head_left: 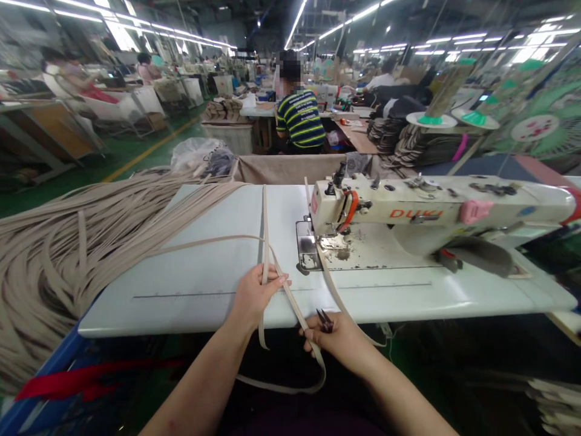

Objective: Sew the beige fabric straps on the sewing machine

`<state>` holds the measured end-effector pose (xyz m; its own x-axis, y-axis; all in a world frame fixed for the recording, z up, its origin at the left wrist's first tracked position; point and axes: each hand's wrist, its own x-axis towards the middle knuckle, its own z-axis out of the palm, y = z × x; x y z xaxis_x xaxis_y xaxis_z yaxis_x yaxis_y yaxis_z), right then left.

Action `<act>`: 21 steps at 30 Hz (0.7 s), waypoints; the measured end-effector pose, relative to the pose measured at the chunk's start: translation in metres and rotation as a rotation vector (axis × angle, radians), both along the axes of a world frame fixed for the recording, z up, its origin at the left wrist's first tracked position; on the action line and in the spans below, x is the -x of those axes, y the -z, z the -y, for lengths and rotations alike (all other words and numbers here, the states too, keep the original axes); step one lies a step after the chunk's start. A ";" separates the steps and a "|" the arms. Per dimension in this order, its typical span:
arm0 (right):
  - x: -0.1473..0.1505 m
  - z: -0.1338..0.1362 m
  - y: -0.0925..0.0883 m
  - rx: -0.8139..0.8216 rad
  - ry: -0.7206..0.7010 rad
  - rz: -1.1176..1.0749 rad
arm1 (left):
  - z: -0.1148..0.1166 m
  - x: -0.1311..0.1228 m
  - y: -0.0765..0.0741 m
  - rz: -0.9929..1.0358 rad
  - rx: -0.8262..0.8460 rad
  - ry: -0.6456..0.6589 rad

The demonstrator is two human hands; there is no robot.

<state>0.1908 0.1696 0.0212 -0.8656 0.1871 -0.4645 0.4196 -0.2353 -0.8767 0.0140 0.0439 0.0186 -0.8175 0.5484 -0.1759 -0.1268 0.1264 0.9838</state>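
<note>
A narrow beige fabric strap [296, 307] runs between my two hands over the front edge of the white sewing table [190, 272]. My left hand [256, 293] pinches it, with another length of strap passing through the same fingers. Lower and to the right, my right hand [333, 339] grips the strap. Dark pointed snips [325, 321] stick out from that hand as well. Below the table edge the strap hangs in a loop. Another strap [333, 287] passes from under the needle area of the white sewing machine [408, 206] down over the edge.
A large heap of beige straps [68, 242] lies along the left side. Behind the table stands a fabric-lined bin [290, 168]. Beyond it, a person in a striped shirt [300, 118] sits facing away. Thread cones [447, 91] stand at the back right.
</note>
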 end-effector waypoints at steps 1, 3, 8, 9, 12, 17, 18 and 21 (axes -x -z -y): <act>-0.001 0.000 0.001 -0.004 -0.001 -0.003 | 0.000 0.000 -0.001 0.011 -0.004 0.005; -0.001 0.000 0.003 -0.010 -0.002 -0.004 | 0.000 -0.002 -0.003 0.045 -0.021 0.010; -0.007 -0.002 0.007 0.077 -0.048 -0.067 | -0.001 -0.007 -0.014 0.178 -0.116 0.020; -0.008 -0.003 0.007 0.108 -0.069 -0.081 | -0.001 -0.007 -0.015 0.192 -0.133 0.031; -0.012 -0.004 0.007 0.174 -0.127 -0.091 | 0.001 -0.005 -0.017 0.196 -0.131 0.075; -0.013 0.000 0.008 0.041 -0.078 -0.075 | 0.006 0.001 -0.016 0.172 -0.098 0.097; -0.013 0.001 0.008 0.007 -0.050 -0.065 | 0.006 0.002 -0.016 0.192 -0.113 0.106; -0.012 0.005 0.008 -0.062 -0.022 -0.028 | 0.007 0.002 -0.016 0.253 -0.168 0.133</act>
<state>0.2033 0.1650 0.0129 -0.8822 0.1954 -0.4285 0.3996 -0.1709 -0.9006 0.0118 0.0369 0.0341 -0.6790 0.6858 -0.2619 -0.3629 -0.0034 0.9318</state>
